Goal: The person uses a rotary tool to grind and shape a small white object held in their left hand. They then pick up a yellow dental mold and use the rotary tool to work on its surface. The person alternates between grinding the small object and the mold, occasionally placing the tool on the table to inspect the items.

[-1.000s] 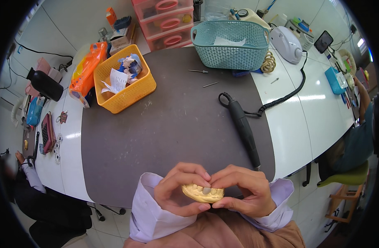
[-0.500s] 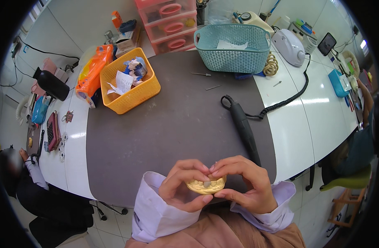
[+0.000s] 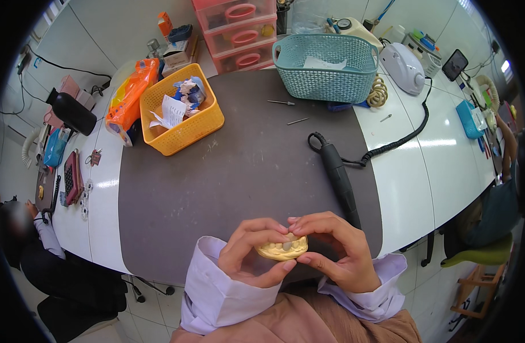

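A pale yellow dental cast [image 3: 281, 250] is held up between my two hands over the near edge of the dark mat. One greyish tooth stands out at the middle of its tooth row. My left hand [image 3: 252, 251] grips the cast's left side, index finger along the top and thumb below. With fingertips at the upper rim and thumb near the lower right edge, my right hand [image 3: 338, 250] closes on the other side. The fingers cover both ends of the cast. Beyond my right hand lies a black handpiece [image 3: 338, 180] with a coiled cord.
Two thin metal burs [image 3: 298, 121] lie on the dark mat [image 3: 217, 188]. A yellow basket [image 3: 188, 140] with crumpled paper stands far left, a teal basket [image 3: 325, 80] far right. A white control unit [image 3: 404, 68] sits beyond. People sit at both sides.
The cast has shifted slightly left and up and is turned a little between my fingers. My right hand's fingers have lifted and straightened somewhat.
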A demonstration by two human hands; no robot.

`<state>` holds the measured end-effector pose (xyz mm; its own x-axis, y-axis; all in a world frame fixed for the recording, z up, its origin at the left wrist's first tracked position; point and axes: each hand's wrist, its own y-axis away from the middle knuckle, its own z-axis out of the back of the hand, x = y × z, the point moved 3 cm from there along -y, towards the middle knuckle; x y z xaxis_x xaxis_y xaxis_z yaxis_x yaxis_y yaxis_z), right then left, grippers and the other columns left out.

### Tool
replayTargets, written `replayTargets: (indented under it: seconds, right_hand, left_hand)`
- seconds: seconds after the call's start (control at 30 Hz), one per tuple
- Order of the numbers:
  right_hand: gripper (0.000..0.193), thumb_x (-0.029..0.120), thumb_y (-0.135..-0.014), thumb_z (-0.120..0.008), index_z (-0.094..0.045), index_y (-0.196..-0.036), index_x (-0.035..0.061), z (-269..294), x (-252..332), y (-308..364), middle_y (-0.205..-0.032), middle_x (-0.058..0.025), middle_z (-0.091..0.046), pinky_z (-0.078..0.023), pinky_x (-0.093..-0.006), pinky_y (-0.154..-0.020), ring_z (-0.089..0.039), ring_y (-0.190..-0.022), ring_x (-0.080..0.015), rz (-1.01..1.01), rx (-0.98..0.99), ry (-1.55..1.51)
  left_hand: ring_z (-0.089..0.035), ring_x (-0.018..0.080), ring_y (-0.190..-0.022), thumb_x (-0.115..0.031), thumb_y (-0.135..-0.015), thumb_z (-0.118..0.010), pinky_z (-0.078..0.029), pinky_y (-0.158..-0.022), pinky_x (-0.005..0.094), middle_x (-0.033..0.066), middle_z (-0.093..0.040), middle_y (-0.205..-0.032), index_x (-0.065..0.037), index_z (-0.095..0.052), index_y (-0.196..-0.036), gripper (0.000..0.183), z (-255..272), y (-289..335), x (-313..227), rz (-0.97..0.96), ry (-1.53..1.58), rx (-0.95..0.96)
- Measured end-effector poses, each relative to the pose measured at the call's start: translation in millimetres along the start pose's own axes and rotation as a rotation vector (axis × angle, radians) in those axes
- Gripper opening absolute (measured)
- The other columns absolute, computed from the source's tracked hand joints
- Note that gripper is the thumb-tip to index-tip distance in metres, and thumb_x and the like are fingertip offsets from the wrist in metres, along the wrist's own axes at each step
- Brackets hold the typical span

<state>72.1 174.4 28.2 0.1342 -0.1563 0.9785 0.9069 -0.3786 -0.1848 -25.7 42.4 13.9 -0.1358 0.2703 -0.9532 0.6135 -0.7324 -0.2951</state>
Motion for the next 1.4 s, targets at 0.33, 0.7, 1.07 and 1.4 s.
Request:
replayTargets:
  seconds: [0.33, 0.7, 1.07, 1.4]
  right_hand:
    - [0.029, 0.004, -0.081, -0.065, -0.055, -0.107, -0.001, -2.3, -4.2, 1.3, -0.107, -0.0144, -0.06, -0.044, -0.0341, -0.09, -0.056, -0.109, -0.028, -0.067, 0.046, -0.117]
    - [0.029, 0.0, -0.087, -0.055, -0.048, -0.116, -0.0017, -7.3, -6.6, 4.4, -0.126, -0.0174, -0.047, -0.04, -0.0331, -0.098, -0.048, -0.118, -0.0222, -0.199, 0.156, -0.423]
    - [0.03, 0.0, -0.09, -0.05, -0.042, -0.119, -0.0006, -10.7, -9.7, 3.5, -0.131, -0.0175, -0.043, -0.036, -0.0352, -0.103, -0.043, -0.123, -0.022, -0.244, 0.261, -0.587]
    - [0.03, 0.0, -0.088, -0.055, -0.045, -0.116, -0.0014, -9.0, -10.2, 2.3, -0.126, -0.0153, -0.048, -0.038, -0.0338, -0.1, -0.047, -0.118, -0.0206, -0.243, 0.216, -0.552]
  left_hand:
    - [-0.059, 0.0225, -0.101, 0.003, -0.069, -0.074, -0.048, -0.088, 0.033, 0.0132, -0.055, -0.106, -0.003, -0.061, -0.1, 0.034, 1.5, 0.3, -3.9, 0.007, -0.065, -0.019]
    - [-0.061, 0.0242, -0.099, 0.001, -0.066, -0.078, -0.05, -0.088, 0.0353, 0.0118, -0.057, -0.104, -0.005, -0.064, -0.098, 0.036, 5.5, 2.2, -7.3, 0.023, -0.093, -0.008]
    - [-0.062, 0.0255, -0.097, -0.001, -0.064, -0.08, -0.052, -0.087, 0.0361, 0.0105, -0.058, -0.103, -0.003, -0.064, -0.097, 0.037, 7.2, -1.0, -11.0, -0.057, -0.129, 0.029]
    - [-0.061, 0.024, -0.099, 0.001, -0.065, -0.079, -0.051, -0.088, 0.0349, 0.0117, -0.058, -0.104, -0.003, -0.062, -0.1, 0.038, 7.5, -3.5, -6.4, -0.064, -0.104, 0.054]
